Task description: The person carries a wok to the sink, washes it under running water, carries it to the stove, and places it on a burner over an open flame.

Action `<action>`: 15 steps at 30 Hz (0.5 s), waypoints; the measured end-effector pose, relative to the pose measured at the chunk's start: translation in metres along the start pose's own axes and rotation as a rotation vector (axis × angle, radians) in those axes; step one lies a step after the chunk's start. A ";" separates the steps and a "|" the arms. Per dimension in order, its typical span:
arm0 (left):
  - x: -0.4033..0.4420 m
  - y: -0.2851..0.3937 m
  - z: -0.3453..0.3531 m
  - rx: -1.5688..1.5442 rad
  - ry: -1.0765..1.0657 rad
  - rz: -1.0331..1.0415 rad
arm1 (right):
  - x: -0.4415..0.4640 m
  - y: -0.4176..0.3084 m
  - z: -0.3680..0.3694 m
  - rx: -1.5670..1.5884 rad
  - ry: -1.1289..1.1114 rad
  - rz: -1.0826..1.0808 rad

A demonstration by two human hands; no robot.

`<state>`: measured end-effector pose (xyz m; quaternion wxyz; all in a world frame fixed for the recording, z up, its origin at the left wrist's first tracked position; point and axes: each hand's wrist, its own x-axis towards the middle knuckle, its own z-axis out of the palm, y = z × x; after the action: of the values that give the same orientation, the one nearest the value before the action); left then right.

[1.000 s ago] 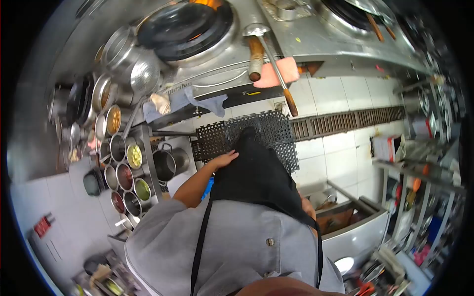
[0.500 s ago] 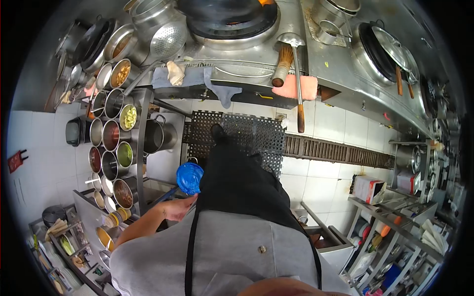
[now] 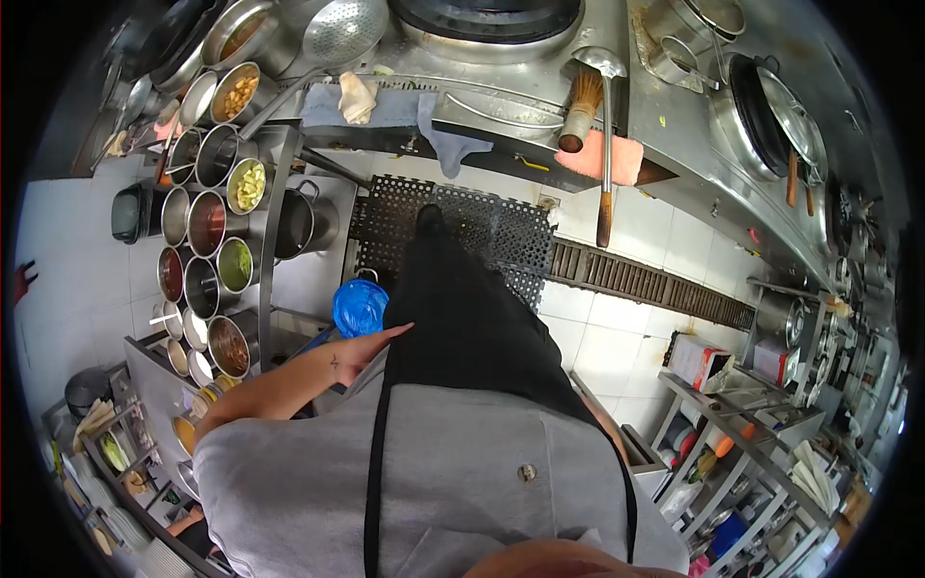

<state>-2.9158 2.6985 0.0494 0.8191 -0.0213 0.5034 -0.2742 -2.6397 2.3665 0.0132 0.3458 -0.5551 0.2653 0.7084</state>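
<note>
My left hand [image 3: 371, 352] is at my waist, against the left side of the black apron [image 3: 462, 318], with its visible fingers stretched out. Nothing shows in it, and its lower part is hidden by the shirt fold. Near it on the floor side is a blue bucket or bag-lined bin [image 3: 360, 306]. My right hand is out of sight; only a strip of my right forearm [image 3: 599, 412] shows beside the apron.
Ahead stands a steel stove with a large wok [image 3: 491, 19], a perforated strainer [image 3: 345, 31], a ladle [image 3: 605, 144] and a brush [image 3: 581, 111]. Left, several steel pots of ingredients [image 3: 207, 223] line a rack. A rubber mat [image 3: 491, 231] and drain grate [image 3: 655, 284] cover the floor.
The view has shifted, so the stove sits higher in the frame. My left hand has moved up and inward onto the apron. Part of my right forearm has come into view.
</note>
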 end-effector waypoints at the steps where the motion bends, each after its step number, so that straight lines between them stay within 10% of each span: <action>1: -0.007 0.012 -0.003 0.011 0.001 -0.013 | -0.009 -0.015 0.014 -0.098 -0.002 -0.006; 2: -0.014 0.031 -0.007 0.612 0.207 -0.072 | -0.014 -0.049 0.027 -0.673 0.012 -0.199; 5: -0.026 0.109 -0.020 1.907 0.541 0.408 | 0.010 -0.115 0.026 -1.108 0.320 -0.870; 6: -0.012 0.131 -0.041 1.843 0.593 1.312 | 0.015 -0.150 0.041 -1.119 0.563 -0.980; 7: -0.023 0.167 -0.014 1.582 0.759 1.047 | 0.023 -0.182 0.053 -0.964 0.600 -1.187; 9: -0.015 0.223 0.012 1.406 1.026 1.480 | 0.042 -0.234 0.085 -0.638 0.776 -1.287; 15: 0.042 0.335 0.125 1.390 0.717 2.332 | 0.082 -0.331 0.161 -1.039 1.201 -1.663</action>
<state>-2.6534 2.9328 -0.0269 0.2442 0.8775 0.1735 0.3744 -2.4889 2.7103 -0.0243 0.2535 -0.8824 -0.3851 -0.0939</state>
